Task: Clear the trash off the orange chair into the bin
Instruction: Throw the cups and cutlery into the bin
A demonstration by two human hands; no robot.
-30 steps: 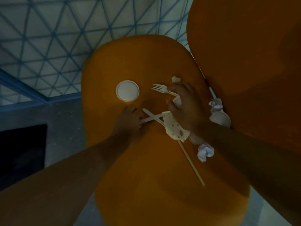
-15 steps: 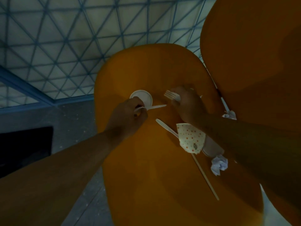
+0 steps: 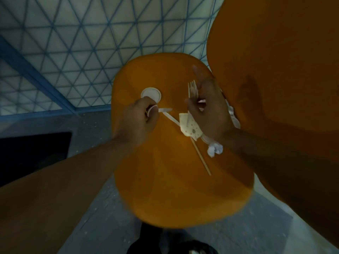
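Note:
The orange chair seat [image 3: 174, 180] carries the trash. My left hand [image 3: 139, 120] is shut on a white plastic spoon [image 3: 165, 110], whose end sticks out to the right. Just beyond that hand lies a round white lid [image 3: 151, 94]. My right hand [image 3: 209, 110] grips a white plastic fork [image 3: 192, 88], tines up, lifted off the seat. A spotted paper napkin [image 3: 190, 128] lies below that hand, over a white plastic knife [image 3: 171, 118] and a long wooden stick [image 3: 201, 158]. A crumpled white tissue [image 3: 214, 150] sits by my right wrist.
The chair's orange backrest [image 3: 275, 70] rises at the right, with more white scraps [image 3: 232, 114] in the gap beside it. A blue-lined tiled floor [image 3: 73, 43] lies beyond, a dark opening [image 3: 33, 154] at the left. My dark shoes [image 3: 165, 244] show under the seat's front edge.
My left hand picked the spoon up from the seat and moved toward the lid. My right hand took hold of the fork and raised it upright.

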